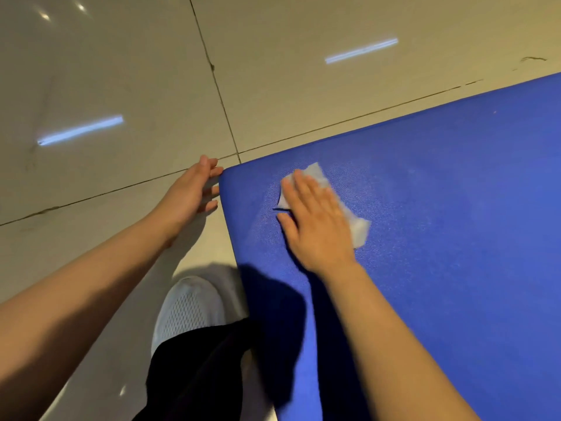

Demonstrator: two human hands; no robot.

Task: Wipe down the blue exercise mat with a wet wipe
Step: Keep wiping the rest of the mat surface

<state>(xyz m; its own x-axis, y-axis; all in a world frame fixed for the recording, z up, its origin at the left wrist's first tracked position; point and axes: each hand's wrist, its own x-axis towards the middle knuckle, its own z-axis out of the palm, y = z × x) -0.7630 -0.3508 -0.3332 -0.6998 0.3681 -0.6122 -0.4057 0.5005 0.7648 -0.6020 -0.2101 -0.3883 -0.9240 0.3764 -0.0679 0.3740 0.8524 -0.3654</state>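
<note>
On a glossy beige tile floor (121,71), crossed by dark grout lines and streaked with pale reflections of strip lights, the blue exercise mat (440,208) lies flat and fills the right half of the view, its rounded near corner pointing towards the middle of the picture.

At the left, the left hand (189,189) reaches across bare tile to that corner. Its fingers are straight and slightly apart, the tips touching the mat's left edge without curling round it. Below it, a white mesh shoe (188,308) stands on the tile just beside the same edge, with a dark trouser leg (197,369) above it overlapping the mat's border.

Further right, the right hand (315,220) lies palm down on the mat near the corner, fingers straight and close together, pressing the white wet wipe (359,229) flat. The wipe shows beyond the fingertips and along the hand's right side.

Beyond the hand the mat runs bare to the right frame edge, and open tile stretches above its far edge.
</note>
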